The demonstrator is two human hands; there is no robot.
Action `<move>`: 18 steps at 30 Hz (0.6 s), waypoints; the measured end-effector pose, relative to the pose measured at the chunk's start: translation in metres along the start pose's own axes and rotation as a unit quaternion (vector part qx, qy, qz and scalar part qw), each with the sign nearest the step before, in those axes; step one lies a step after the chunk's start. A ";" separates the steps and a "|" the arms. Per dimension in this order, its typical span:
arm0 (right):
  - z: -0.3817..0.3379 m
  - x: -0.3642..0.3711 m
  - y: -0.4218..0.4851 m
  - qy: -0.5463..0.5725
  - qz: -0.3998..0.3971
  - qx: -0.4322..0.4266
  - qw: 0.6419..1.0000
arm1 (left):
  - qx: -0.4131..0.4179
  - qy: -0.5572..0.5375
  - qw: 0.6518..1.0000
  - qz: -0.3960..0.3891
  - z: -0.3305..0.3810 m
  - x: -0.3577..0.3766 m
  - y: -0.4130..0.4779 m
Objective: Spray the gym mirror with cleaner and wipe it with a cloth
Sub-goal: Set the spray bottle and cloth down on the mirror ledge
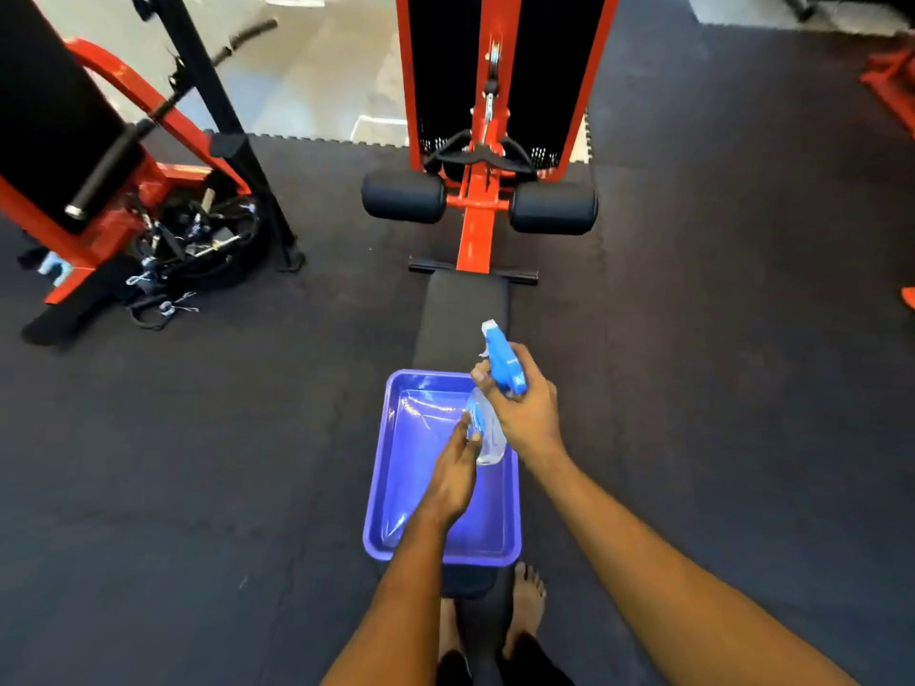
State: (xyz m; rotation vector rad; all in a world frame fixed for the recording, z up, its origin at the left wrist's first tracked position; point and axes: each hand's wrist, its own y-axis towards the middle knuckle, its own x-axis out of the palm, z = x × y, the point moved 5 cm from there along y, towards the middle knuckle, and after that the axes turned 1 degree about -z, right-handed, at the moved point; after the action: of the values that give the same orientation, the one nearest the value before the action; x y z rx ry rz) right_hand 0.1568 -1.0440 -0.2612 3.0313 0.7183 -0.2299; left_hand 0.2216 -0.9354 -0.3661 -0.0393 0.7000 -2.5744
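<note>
Head view, right hand (530,418) grips spray bottle (487,433), left hand (453,470) flat beside, mirror unseen

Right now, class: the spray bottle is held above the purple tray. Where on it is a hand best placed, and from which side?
Take the spray bottle at its neck under the blue head, from behind, as the right hand does: the nozzle points away and the trigger faces forward for a finger.

Black padded bench (463,309) carries blue plastic tray (381,487); bench stands on dark rubber floor (198,462).
</note>
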 end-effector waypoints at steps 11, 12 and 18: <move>0.132 0.024 0.089 -0.031 0.001 0.016 0.999 | 0.028 0.127 0.990 0.046 -0.052 0.011 0.137; 0.139 0.025 0.092 -0.034 0.000 0.020 0.999 | 0.025 0.120 0.991 0.052 -0.055 0.012 0.142; 0.173 0.024 0.094 -0.061 0.001 0.049 0.997 | -0.001 0.086 0.994 0.062 -0.064 0.019 0.157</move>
State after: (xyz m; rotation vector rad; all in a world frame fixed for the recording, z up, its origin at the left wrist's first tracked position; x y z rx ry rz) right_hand 0.1963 -1.1261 -0.4377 3.0750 0.7155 -0.4604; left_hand 0.2634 -1.0334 -0.4998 0.2208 0.7427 -2.4776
